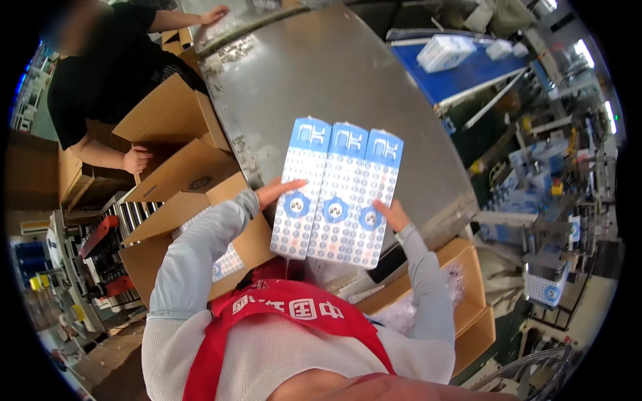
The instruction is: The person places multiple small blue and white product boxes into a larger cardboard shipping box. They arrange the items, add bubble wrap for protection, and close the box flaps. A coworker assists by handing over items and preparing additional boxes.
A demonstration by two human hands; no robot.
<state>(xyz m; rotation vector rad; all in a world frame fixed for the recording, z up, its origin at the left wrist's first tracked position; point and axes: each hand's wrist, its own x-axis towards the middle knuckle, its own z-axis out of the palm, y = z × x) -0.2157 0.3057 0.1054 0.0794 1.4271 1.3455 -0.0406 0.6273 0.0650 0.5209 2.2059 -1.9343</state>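
Three long blue-and-white patterned packs [336, 194] stand side by side in front of me, pressed together between my two hands. My left hand [275, 192] grips the left side of the row, its fingers lying over the front of the outer pack. On the opposite side my right hand [393, 215] clasps the right pack, with the thumb on its face. Left of my left forearm is an open cardboard box [257, 234] with similar patterned packs [227, 262] inside it.
A metal table [314, 60] extends ahead of me. At the left a co-worker [100, 80] has a hand on another open carton [167, 113]. A blue conveyor [428, 77] carries a white pack [447, 53]. A cardboard box [468, 281] with clear plastic film stands by my right arm.
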